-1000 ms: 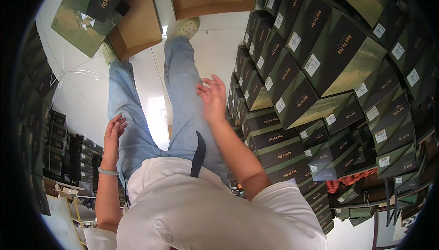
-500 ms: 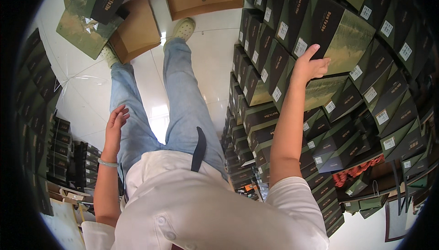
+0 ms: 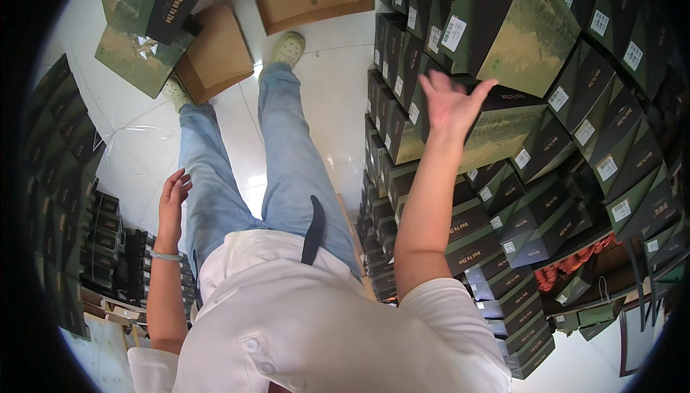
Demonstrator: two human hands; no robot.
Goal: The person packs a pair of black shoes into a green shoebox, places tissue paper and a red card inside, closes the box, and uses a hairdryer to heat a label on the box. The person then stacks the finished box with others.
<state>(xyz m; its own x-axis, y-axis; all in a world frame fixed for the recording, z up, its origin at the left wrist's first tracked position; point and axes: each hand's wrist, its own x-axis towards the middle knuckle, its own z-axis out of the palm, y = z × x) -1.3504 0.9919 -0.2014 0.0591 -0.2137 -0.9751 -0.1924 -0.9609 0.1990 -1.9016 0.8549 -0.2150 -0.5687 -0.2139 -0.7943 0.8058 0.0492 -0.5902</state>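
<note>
My right hand (image 3: 451,109) is raised at the stacks on the right, palm up with thumb and fingers spread, holding nothing. Beside its fingertips a green and black cardboard box (image 3: 535,37) with a white label juts out from the stack. Whether the fingers touch that box, I cannot tell. Just to the right of the wrist is another box (image 3: 499,130) of the same kind, partly covered by the one above. My left hand (image 3: 174,202) hangs by my left thigh, empty, its fingers loosely bent and apart.
Tall stacks of similar boxes (image 3: 604,134) fill the right side; more boxes (image 3: 61,199) stand at the far left. Ahead on the tiled floor lie an open brown carton (image 3: 313,23), a smaller open carton (image 3: 215,55) and a tilted green box (image 3: 136,58). Clear plastic strapping (image 3: 118,130) lies near my feet.
My right hand has come off the box face, moved left and slightly down, and turned palm up with spread fingers. My left hand stays beside my thigh.
</note>
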